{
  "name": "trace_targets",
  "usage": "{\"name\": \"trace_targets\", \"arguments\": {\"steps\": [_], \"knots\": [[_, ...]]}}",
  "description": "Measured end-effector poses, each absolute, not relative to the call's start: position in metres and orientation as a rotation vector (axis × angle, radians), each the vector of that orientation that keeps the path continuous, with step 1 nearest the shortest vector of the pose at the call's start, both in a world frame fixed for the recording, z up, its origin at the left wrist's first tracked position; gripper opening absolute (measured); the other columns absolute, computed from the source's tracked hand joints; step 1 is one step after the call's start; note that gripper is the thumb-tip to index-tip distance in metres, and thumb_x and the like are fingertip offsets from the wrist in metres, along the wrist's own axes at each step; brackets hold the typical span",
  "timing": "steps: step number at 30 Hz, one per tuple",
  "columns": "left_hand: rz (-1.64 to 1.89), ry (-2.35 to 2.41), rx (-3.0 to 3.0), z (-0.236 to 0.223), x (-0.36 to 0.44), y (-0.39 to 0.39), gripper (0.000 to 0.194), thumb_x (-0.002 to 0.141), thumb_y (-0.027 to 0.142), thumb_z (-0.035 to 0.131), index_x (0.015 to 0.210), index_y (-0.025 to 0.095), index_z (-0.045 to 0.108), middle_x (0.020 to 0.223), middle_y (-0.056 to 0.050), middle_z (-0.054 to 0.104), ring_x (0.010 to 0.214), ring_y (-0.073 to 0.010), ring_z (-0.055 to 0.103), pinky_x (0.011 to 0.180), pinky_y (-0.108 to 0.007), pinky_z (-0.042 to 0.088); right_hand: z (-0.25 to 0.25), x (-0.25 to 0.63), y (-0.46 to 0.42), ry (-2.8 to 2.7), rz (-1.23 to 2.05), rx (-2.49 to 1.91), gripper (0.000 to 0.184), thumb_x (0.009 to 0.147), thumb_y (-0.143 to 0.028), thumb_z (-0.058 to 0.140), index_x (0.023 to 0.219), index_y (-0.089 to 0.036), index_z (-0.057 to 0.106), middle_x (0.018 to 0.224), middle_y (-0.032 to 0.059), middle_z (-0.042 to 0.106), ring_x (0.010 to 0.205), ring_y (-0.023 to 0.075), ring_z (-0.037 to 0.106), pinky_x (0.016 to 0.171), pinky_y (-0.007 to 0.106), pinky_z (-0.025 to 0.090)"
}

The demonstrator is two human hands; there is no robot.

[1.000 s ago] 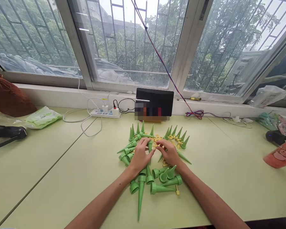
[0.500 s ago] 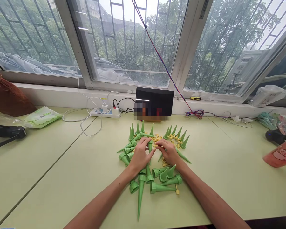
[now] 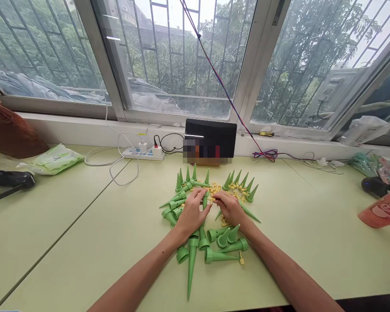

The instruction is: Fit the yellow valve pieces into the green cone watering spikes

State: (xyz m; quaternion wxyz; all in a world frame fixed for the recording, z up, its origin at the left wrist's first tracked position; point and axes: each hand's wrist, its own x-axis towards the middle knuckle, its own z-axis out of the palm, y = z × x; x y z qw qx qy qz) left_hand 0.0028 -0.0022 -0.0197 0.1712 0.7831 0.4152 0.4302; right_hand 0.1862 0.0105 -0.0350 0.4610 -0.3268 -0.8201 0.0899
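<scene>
My left hand (image 3: 191,213) is closed around a green plastic watering spike (image 3: 205,200), which points down toward the table. Just to its right, my right hand (image 3: 232,209) pinches a small yellow valve piece (image 3: 211,199) against or close to the spike's side; whether it sits in the spike's hole I cannot tell. Loose yellow valves (image 3: 215,188) lie in a heap behind my fingers. More green spikes lie on their sides around my wrists, one long spike (image 3: 191,264) pointing at me. Another lying spike (image 3: 221,255) has a yellow valve (image 3: 242,260) by its tip.
Upright green spikes (image 3: 244,179) stand in arcs behind my hands. A dark-screened tablet (image 3: 211,136) leans at the back beside a power strip (image 3: 144,154) and cables. A wipes pack (image 3: 56,159) lies left; a red cup (image 3: 381,209) stands at the right edge.
Both hands stay nearly in place, with only slight finger movement around the spike and the yellow valve. Nothing else has visibly moved.
</scene>
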Motion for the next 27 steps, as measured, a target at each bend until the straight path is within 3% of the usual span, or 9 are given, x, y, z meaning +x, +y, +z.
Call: {"name": "trace_targets", "arguments": {"steps": [27], "knots": [[1.253, 1.2, 2.259, -0.0199, 0.0035, -0.0038, 0.037, 0.088, 0.017, 0.059, 0.124, 0.021, 0.053, 0.122, -0.009, 0.057, 0.115, -0.0256, 0.058, 0.088, -0.039, 0.056, -0.0325, 0.181, 0.0054, -1.968, 0.287, -0.933, 0.015, 0.098, -0.026, 0.047, 0.095, -0.018, 0.061, 0.085, 0.0081, 0.066, 0.077, 0.0208, 0.061, 0.069, 0.032, 0.051]]}}
